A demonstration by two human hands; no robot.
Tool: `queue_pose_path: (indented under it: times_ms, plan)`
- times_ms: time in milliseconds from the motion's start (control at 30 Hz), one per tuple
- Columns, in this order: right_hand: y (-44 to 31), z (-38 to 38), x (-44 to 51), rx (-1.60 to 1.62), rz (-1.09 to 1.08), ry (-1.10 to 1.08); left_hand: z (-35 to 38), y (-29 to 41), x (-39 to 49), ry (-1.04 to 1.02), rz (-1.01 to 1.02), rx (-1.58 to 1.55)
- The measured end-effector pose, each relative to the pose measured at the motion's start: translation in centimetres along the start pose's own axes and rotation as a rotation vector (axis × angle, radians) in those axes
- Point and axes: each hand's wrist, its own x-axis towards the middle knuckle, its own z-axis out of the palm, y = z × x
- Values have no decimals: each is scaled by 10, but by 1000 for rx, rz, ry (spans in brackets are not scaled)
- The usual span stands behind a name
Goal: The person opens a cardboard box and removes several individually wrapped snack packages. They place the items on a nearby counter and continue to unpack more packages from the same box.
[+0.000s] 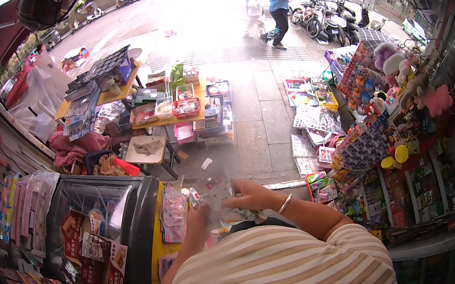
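Observation:
A transparent plastic bag or wrapper [218, 191] with some print is held up in front of my striped shirt, between my two hands. My right hand [252, 198], with a silvery bangle at the wrist, grips its right edge. Below those fingers is a crumpled pale item [250, 215], perhaps paper or cloth; whether it is a separate thing I cannot tell. My left hand [199, 221] closes on the wrapper's lower left side, its fingers partly hidden. A small white and red packet [195, 197] shows at the left thumb. Blur hides what is inside the wrapper.
To the left stands a chest freezer [142, 217] with opened snack cartons [106, 260] on its lid. Beyond are a stool [145, 150] and a goods table [165, 120]. Toy displays [362, 148] crowd the right. A paved walkway [256, 124] leads to the street, where people [279, 9] walk.

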Motion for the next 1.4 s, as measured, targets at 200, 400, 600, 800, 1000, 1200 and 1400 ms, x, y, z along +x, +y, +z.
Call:
queue_pose_path:
  times_ms: [200, 400, 600, 800, 1000, 1200, 1400]
  plan:
    - [13, 25, 5, -236, 97, -20, -6, -16, 4, -131, -110, -562]
    - [0, 31, 8, -453, 194, -137, 7, 6, -13, -129, 81, 89]
    - [-38, -16, 19, -281, 58, 140, -1, 12, -11, -198, -79, 41]
    - [1, 41, 68, -693, -486, 49, 7, 11, 2, -311, 646, 815]
    - [33, -39, 76, -738, 181, -153, 26, 32, -23, -30, -122, 224]
    - [-11, -45, 73, -292, -207, 246, 26, 38, -21, -79, -212, 114]
    - [1, -5, 65, -644, -114, -107, 27, 33, -12, -144, -156, 315]
